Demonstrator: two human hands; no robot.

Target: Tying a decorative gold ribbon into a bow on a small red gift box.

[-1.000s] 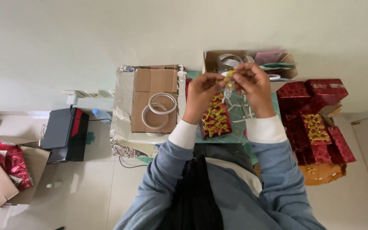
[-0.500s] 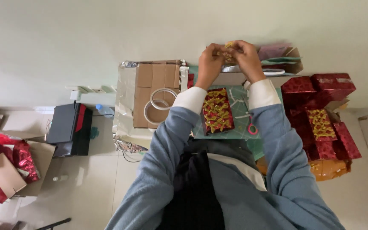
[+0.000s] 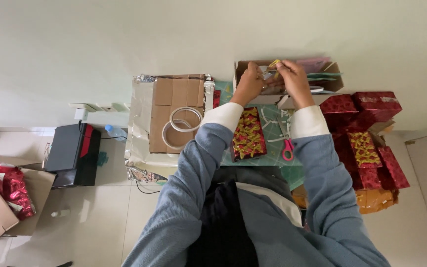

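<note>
**A:** Cardboard everywhere lol. At 12 o'clock there's an open brown cardboard box [image 3: 243,66] against the wall, and both hands are up over it. Left hand [image 3: 249,84] and right hand [image 3: 292,79] are pinched nearly closed on a small gold ribbon bow [image 3: 274,64] held between them, right above the box.

**B:** What else is packaged up?

**A:** Just below the hands, dead centre, a red tray of gold bows [image 3: 248,133] lies on a green cutting mat [image 3: 273,148], with pink-handled scissors [image 3: 287,150] beside it toward 3 o'clock. Further out at 3 o'clock sits a stack of shiny red wrapped boxes [image 3: 371,106], one topped with more gold bows, and an orange-gold package [image 3: 376,200] under them at 4.

**B:** And the left side?

**A:** Toward 10 o'clock, flat cardboard sheets [image 3: 176,94] on silver foil paper, with two tape rings [image 3: 181,126] lying on top. Out at 9 there's a black box with a red stripe [image 3: 72,153] on the pale tiled floor [image 3: 90,217], and at 8 crumpled red wrapping [image 3: 11,188] beside another carton. Plain off-white wall [image 3: 124,39] behind it all.
</note>
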